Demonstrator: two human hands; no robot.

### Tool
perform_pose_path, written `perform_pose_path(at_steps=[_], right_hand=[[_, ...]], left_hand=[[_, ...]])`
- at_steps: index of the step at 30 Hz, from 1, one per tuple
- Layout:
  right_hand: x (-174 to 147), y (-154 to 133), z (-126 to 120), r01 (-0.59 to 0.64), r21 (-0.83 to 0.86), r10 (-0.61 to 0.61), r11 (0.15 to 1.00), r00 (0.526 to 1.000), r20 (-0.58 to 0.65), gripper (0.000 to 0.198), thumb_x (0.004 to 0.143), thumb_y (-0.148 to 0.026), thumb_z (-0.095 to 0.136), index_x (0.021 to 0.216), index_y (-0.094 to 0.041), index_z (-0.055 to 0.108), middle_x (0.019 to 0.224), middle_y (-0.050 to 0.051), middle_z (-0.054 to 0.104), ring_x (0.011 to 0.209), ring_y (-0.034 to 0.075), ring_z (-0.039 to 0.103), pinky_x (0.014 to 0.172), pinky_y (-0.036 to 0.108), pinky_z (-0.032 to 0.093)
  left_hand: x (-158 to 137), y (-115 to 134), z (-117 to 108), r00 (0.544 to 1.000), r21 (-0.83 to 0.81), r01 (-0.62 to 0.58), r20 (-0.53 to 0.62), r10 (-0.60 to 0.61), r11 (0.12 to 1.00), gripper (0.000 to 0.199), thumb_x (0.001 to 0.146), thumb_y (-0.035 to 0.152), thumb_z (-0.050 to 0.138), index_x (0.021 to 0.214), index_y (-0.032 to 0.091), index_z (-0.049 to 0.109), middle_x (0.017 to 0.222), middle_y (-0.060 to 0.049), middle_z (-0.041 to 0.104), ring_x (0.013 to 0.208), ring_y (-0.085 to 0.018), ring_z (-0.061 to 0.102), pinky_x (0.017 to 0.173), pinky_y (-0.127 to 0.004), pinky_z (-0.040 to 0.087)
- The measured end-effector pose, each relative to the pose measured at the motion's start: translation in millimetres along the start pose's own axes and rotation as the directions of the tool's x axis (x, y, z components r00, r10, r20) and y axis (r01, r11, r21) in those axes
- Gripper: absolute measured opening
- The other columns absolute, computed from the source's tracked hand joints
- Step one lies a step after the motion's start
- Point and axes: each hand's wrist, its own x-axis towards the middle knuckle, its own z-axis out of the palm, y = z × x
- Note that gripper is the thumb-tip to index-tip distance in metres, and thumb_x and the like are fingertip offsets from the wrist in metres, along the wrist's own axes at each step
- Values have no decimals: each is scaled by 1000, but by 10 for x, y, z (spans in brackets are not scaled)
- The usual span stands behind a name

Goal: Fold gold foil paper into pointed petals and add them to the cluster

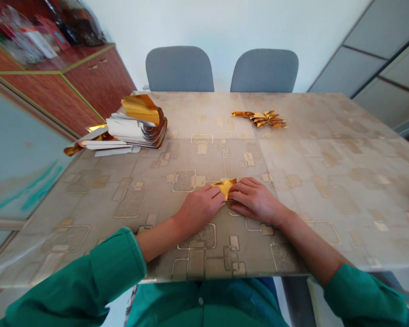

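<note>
The small gold sheet [224, 186] is located near the middle of the table [334, 190], between both hands. Its left end is gripped by the left hand [203, 205], with fingers curled close together; its right end is gripped by the right hand [254, 200], with fingers bent and slightly parted. Thumb placement cannot be fully determined. The sheet is held low, apparently so that the tabletop serves as backing. The paper stack [132, 129] is placed at far left and the folded gold pieces [267, 119] at far right, presumably to keep both off the working area. Elbow room is provided beyond the near edge; forward travel is bounded by two chairs [179, 70].
</note>
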Motion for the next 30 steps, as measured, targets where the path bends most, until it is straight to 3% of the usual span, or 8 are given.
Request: perform_pose_path(at_steps=[10,18,23,30], right_hand=[[-1,-2,-24,-55,231,57,971,998,-2,23,100,-28,47,91,-20,66,93,5,69,90,18,58,85,35,43],[-11,75,-36,-168,385,175,907,984,16,21,101,-28,45,96,-20,64,89,2,70,83,17,59,82,34,42],[23,71,54,-293,365,325,884,945,-28,19,99,-31,51,93,-21,66,84,2,72,77,16,60,75,31,41],[48,32,144,-369,336,417,866,905,-81,16,97,-31,56,90,-22,67,81,1,71,76,17,57,78,33,38]], left_hand=[[-104,-26,-60,999,-61,13,-39,-16,998,22,100,27,48,87,16,62,86,-5,63,85,-20,57,77,-33,44],[-116,-59,-45,963,-242,213,-112,-246,947,13,98,25,49,95,17,60,88,-4,67,80,-20,60,75,-33,46],[-103,-48,-29,946,-261,251,-140,-294,932,14,98,29,51,97,18,59,87,-4,69,79,-20,62,74,-33,48],[-65,-59,-8,932,-245,297,-137,-336,923,18,98,33,53,109,19,57,85,-2,70,77,-20,65,71,-32,49]])
